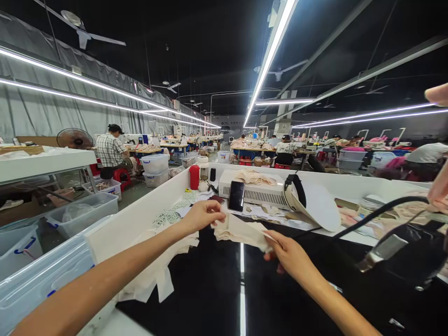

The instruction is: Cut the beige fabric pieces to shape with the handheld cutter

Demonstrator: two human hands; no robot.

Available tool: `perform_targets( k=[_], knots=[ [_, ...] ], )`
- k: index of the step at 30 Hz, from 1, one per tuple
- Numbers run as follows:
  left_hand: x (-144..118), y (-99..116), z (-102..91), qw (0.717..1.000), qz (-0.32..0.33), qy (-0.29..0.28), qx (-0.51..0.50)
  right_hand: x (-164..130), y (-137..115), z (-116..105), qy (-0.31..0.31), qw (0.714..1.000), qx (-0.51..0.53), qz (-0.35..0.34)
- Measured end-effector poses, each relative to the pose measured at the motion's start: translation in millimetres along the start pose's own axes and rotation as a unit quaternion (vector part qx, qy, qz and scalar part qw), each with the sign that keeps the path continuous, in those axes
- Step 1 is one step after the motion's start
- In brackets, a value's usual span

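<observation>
Cream fabric pieces (241, 232), layered in a small stack, stretch between my hands above a glossy black work surface (210, 289). My left hand (205, 217) is closed in a pinch at the stack's upper left corner. At the other end, my right hand (289, 254) grips the fabric with the thumb on top and fingers below. Under and beside my left forearm lies a pile of similar pale fabric pieces (164, 275), some hanging loosely over the black surface.
Behind the stack stand a phone (236, 196), a white vented box (224, 184), a white visor cap (315, 205) and a red bottle (194, 177). A black cable (378, 212) arches at right, near another person's hand (439, 186). Clear plastic bins (82, 212) stand left.
</observation>
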State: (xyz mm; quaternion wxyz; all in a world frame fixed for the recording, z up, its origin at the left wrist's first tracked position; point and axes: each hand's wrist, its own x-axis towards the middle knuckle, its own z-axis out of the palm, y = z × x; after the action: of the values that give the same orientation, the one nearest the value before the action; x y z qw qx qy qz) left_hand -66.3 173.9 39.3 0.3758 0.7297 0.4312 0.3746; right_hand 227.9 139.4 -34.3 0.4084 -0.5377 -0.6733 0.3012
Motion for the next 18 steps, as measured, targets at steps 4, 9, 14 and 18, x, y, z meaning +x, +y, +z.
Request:
perform_targets(
  k=[4,9,14,18],
  knots=[
    [40,-17,-2.8,0.992,0.081,0.039,0.094,45,13,-1,0.102,0.984,-0.121,-0.082],
    [42,-65,4.4,0.975,0.086,-0.002,0.205,61,49,24,0.076,0.955,-0.241,-0.152],
    [33,-94,8.6,0.961,0.089,-0.032,0.258,59,74,41,0.058,0.924,-0.338,-0.172],
    [32,-97,10.2,0.954,0.102,-0.045,0.278,61,78,43,0.059,0.898,-0.398,-0.176]
  ],
)
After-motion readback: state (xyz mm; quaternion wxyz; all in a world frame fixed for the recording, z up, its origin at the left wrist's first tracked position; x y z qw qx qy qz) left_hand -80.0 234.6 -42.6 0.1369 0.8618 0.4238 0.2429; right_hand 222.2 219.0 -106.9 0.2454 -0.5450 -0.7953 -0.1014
